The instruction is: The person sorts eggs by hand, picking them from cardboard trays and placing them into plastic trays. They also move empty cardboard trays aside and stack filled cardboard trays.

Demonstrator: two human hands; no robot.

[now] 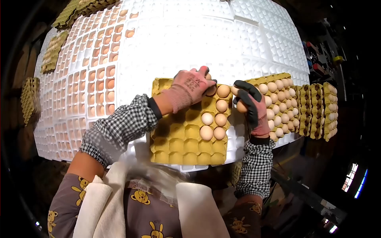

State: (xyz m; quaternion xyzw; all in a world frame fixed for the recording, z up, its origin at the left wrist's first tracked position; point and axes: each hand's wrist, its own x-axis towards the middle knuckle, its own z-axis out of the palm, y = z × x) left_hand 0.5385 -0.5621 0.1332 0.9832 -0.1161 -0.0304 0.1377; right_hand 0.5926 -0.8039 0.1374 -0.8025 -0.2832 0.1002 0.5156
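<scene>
A yellow egg tray [190,147] lies in front of me, with several eggs [207,118] in its right part and bare cups at the left and front. My left hand [190,87], in a pink glove with dark fingertips, is over the tray's back edge, its fingers curled round an egg [208,76]. Beside the tray's right edge is my right hand [253,104], in a pink and black glove. It holds two eggs, one at the fingertips [235,91] and one lower [241,106] by the thumb.
A fuller yellow tray [289,76] of eggs stands at the right, with stacked yellow trays [316,111] beyond it. White foam trays [178,35] cover the table, those at the left holding brown eggs [110,96]. More yellow trays [29,101] stand along the left edge.
</scene>
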